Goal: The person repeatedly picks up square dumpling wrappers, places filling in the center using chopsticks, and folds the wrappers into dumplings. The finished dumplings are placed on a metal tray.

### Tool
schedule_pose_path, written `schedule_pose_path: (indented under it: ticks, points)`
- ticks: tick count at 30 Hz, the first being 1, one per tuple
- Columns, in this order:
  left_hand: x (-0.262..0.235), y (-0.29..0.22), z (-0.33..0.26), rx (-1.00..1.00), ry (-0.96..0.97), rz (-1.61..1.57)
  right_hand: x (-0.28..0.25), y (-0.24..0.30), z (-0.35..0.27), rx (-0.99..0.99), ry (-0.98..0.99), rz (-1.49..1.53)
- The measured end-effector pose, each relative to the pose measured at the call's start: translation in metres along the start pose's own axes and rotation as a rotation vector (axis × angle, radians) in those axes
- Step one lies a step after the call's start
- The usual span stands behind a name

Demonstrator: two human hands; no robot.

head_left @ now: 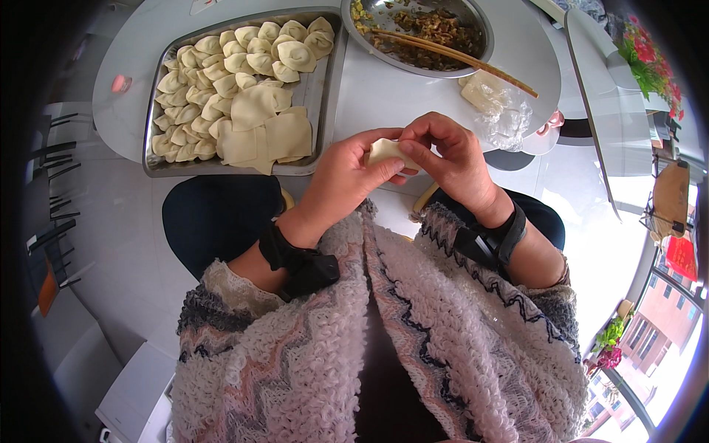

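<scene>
Between both hands, just in front of the table's near edge, is a pale folded dumpling (385, 152). My left hand (353, 166) cradles it, thumb along its lower side. My right hand (452, 156) pinches its right end between thumb and fingers; any filling inside is hidden. To the left lies a metal tray (325, 96) with rows of finished wontons (214, 70). Flat square wrappers (255, 133) are stacked at the tray's near right part. Beyond my hands a steel bowl (478, 44) holds chopped brownish filling (428, 28), with wooden chopsticks (473, 60) resting across its rim.
A crumpled clear plastic bag (502, 118) lies on the white table (369, 103), right of the bowl. A small pink object (120, 83) sits left of the tray. Dark chair seats (214, 214) flank my lap. Red flowers (650, 59) stand at the far right.
</scene>
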State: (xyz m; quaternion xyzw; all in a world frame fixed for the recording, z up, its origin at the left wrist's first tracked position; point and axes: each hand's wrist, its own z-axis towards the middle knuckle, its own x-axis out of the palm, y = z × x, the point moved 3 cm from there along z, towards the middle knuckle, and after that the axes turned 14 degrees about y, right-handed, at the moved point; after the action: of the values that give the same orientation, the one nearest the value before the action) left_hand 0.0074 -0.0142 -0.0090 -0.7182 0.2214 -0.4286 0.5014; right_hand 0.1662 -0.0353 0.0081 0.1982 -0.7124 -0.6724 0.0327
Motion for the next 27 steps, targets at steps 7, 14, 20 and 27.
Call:
schedule_pose_path:
  ticks: [7, 14, 20, 27]
  points:
    - [-0.0001, 0.0018, 0.0002, 0.001, -0.009, 0.013, 0.0033, 0.0008, -0.0004, 0.009, -0.008, -0.028]
    - [0.0005, 0.0013, 0.0011, 0.027, -0.008, 0.024, 0.0027, 0.0035, 0.0016, -0.06, -0.018, -0.008]
    - [0.0029, 0.0024, 0.0021, -0.005, 0.014, 0.058, 0.0051, 0.0074, 0.0008, -0.073, 0.02, -0.133]
    - [0.0047, 0.0026, 0.0029, -0.005, 0.011, 0.049, 0.008, 0.0057, 0.0001, -0.042, -0.012, -0.084]
